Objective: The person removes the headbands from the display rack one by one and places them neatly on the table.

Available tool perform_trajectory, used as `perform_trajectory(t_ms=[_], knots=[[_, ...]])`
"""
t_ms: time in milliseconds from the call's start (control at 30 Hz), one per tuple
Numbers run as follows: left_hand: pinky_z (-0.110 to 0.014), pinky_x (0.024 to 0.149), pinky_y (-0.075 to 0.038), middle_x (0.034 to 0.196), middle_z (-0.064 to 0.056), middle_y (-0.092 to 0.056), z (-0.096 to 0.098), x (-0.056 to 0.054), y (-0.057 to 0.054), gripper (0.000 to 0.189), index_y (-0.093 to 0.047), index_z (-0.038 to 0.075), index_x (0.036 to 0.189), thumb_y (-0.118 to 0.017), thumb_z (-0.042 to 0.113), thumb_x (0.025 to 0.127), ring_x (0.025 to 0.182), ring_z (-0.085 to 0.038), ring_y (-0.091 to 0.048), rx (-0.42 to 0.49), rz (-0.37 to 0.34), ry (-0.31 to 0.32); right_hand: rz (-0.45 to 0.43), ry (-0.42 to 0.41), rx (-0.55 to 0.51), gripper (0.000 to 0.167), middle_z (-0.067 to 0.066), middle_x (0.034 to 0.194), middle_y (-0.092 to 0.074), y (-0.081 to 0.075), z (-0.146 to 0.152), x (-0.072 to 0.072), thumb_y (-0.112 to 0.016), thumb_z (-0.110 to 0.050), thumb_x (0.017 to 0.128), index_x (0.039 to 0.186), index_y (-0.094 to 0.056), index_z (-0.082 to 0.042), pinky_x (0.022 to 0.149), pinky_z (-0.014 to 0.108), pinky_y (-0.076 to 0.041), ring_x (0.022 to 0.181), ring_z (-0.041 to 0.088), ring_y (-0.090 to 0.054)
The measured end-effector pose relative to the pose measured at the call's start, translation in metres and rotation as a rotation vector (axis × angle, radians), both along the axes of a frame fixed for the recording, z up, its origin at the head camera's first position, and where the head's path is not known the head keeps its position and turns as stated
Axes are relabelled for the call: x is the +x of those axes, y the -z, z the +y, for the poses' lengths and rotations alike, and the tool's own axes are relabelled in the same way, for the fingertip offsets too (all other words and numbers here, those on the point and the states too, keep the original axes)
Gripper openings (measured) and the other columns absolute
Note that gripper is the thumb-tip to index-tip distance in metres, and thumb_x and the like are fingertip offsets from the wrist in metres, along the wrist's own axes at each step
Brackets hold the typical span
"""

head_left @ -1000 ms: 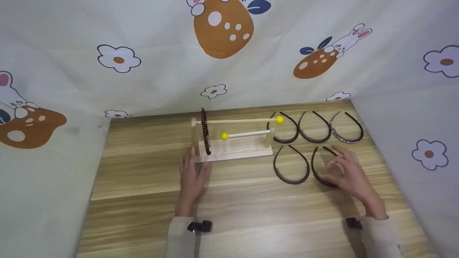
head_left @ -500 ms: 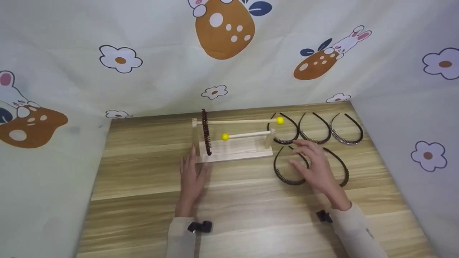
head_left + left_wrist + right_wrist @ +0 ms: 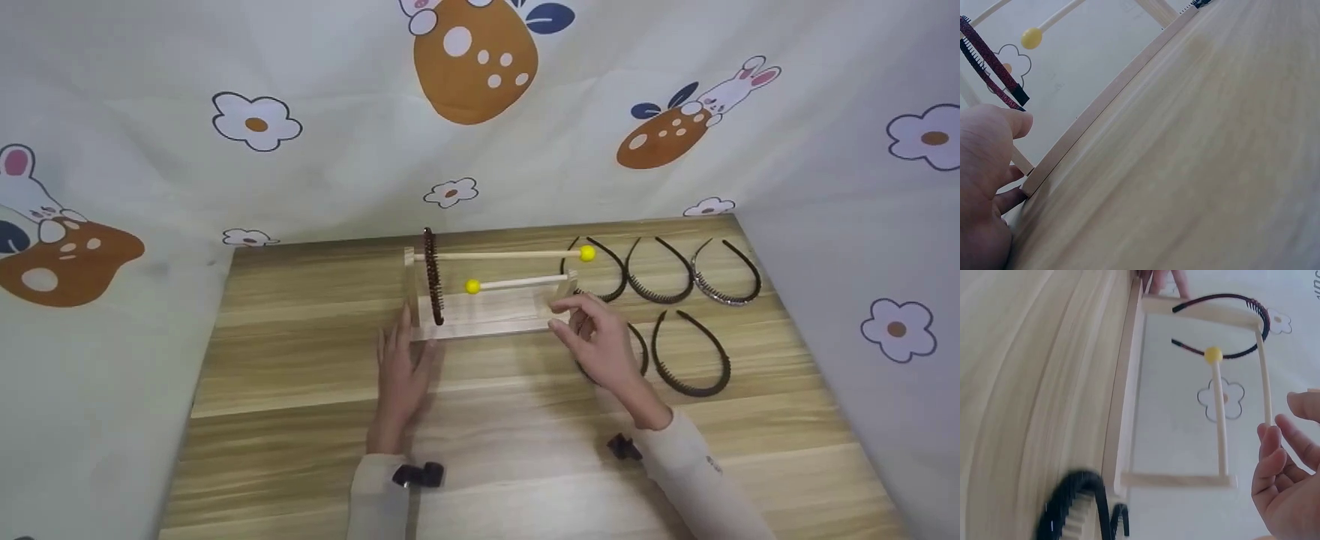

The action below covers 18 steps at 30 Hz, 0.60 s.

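A light wooden rack (image 3: 487, 330) stands on the table with two horizontal rods tipped by yellow balls. A dark red toothed headband (image 3: 433, 277) hangs on its longer rod, close to the left post. My left hand (image 3: 397, 367) rests at the rack's left end; in the left wrist view its fingertips (image 3: 1013, 198) touch the base's corner. My right hand (image 3: 604, 349) hovers by the rack's right end, thumb and index finger apart, holding nothing. Beneath it lies a black headband (image 3: 641, 349), partly hidden. Another black headband (image 3: 691, 391) lies to its right.
Behind these, a row of three dark headbands lies on the table: one partly behind the rack (image 3: 619, 274), a middle headband (image 3: 661, 298) and a glittery headband (image 3: 726, 298) at the right. A patterned cloth (image 3: 337, 180) encloses the table (image 3: 495, 450).
My right hand has moved left, from above the front-right headband, across the neighbouring one, to the rack's right end. The left hand and the hanging headband have stayed in place.
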<state>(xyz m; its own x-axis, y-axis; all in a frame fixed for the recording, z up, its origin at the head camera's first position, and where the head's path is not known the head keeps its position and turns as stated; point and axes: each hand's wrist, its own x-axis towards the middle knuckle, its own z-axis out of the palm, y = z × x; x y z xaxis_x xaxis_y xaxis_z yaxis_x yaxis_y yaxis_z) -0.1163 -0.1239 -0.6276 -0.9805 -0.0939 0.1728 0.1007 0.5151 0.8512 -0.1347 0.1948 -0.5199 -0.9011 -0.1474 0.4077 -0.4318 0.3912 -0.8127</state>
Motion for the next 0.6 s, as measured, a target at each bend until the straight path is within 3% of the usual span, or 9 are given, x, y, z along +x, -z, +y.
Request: perform_trajectory(t_ms=[100, 300, 600], knots=[[-0.057, 0.138, 0.008, 0.181, -0.016, -0.031, 0.001, 0.0, 0.0, 0.078, -0.022, 0.009, 0.178, -0.062, 0.031, 0.114, 0.167, -0.044, -0.026, 0.004, 0.003, -0.004, -0.03, -0.016, -0.045, 0.02, 0.006, 0.104, -0.08, -0.002, -0.014, -0.001, -0.087, -0.001, 0.095, 0.114, -0.081, -0.004, 0.062, 0.014, -0.05, 0.075, 0.007, -0.062], [-0.059, 0.138, 0.009, 0.181, -0.015, -0.029, 0.002, 0.002, 0.001, 0.079, -0.021, 0.013, 0.179, -0.063, 0.032, 0.114, 0.168, -0.052, -0.007, 0.01, -0.019, -0.009, -0.055, -0.099, -0.141, 0.019, 0.013, 0.108, -0.081, -0.006, -0.043, -0.005, -0.084, 0.002, 0.096, 0.115, -0.08, 0.001, 0.062, 0.014, -0.048, 0.076, 0.007, -0.064], [-0.058, 0.138, 0.007, 0.181, -0.016, -0.03, 0.0, 0.001, 0.0, 0.078, -0.022, 0.012, 0.178, -0.063, 0.028, 0.114, 0.167, -0.048, -0.022, 0.006, -0.002, -0.007, -0.141, -0.144, -0.202, 0.021, 0.017, 0.112, -0.079, -0.005, -0.064, -0.007, -0.083, -0.004, 0.099, 0.118, -0.08, 0.003, 0.062, 0.016, -0.047, 0.078, 0.009, -0.065]])
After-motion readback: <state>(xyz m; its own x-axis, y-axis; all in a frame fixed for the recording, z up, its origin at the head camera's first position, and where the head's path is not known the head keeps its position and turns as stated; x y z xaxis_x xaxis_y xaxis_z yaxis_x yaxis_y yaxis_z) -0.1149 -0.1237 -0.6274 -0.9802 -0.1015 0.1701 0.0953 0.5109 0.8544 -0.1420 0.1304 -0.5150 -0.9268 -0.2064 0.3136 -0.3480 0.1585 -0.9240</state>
